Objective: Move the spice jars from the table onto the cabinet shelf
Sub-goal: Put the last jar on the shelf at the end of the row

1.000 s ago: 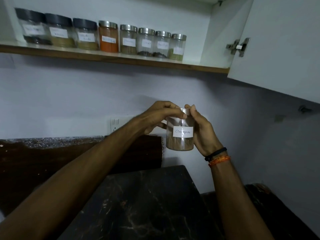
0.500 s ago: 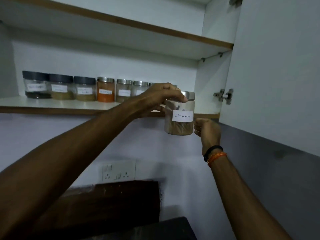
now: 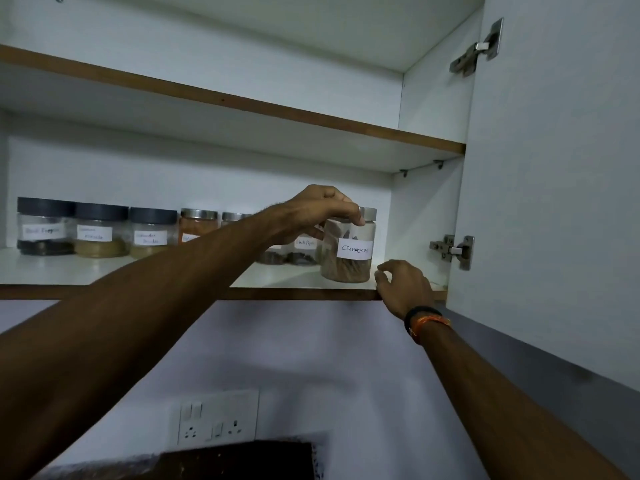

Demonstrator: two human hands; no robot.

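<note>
Your left hand (image 3: 318, 211) grips the cinnamon jar (image 3: 348, 245) from above, fingers closed over its steel lid. The jar stands upright at the right end of the lower shelf (image 3: 104, 271), near the front edge; whether its base already rests on the board cannot be told. Your right hand (image 3: 403, 285) hangs loosely curled, holding nothing, at the shelf's front edge just beside the jar and not touching it.

Progress: a row (image 3: 104, 230) of jars is already in place along the shelf. Three with dark lids stand at the left, then jars with steel lids, several hidden behind your left forearm. The held jar sits at the right end of that row. The table is out of view, so you cannot confirm from here whether any jars remain to be moved. Judged remaining for this jar: set it down fully and let go.

Legible writing:
- Held jar: handwritten "Cinnamon".
- Far-left jar: appears to read "Black Pepper".
- Third jar: possibly "Coriander Powder".
- The other labels are blurred or covered.
</note>
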